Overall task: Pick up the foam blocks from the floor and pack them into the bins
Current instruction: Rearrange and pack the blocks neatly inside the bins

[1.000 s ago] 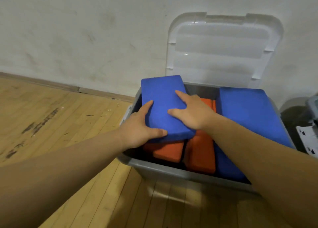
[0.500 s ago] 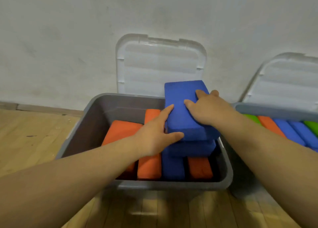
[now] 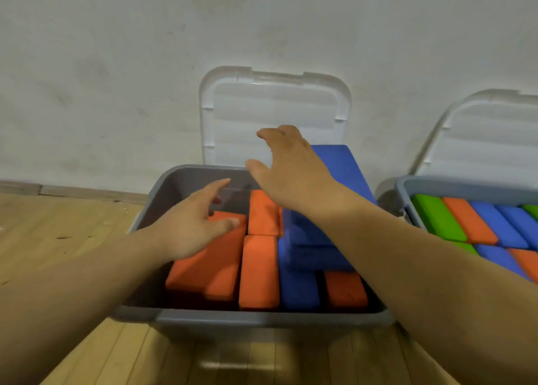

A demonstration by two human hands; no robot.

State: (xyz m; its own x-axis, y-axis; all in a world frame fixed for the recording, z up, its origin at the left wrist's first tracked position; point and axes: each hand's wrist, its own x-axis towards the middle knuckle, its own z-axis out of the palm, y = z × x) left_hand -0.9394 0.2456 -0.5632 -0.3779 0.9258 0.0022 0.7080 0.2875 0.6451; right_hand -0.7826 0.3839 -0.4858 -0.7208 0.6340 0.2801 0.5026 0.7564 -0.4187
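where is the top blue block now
Head view: the top blue block sits on the blue stack at the grey bin's back right.

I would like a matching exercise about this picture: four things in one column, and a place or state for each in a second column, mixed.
1 top blue block
2 green block
3 left hand
4 left lid

a in the right bin
b upright against the wall
c on the blue stack
d open, over orange blocks

Pairs: 1-c, 2-a, 3-d, 4-b.
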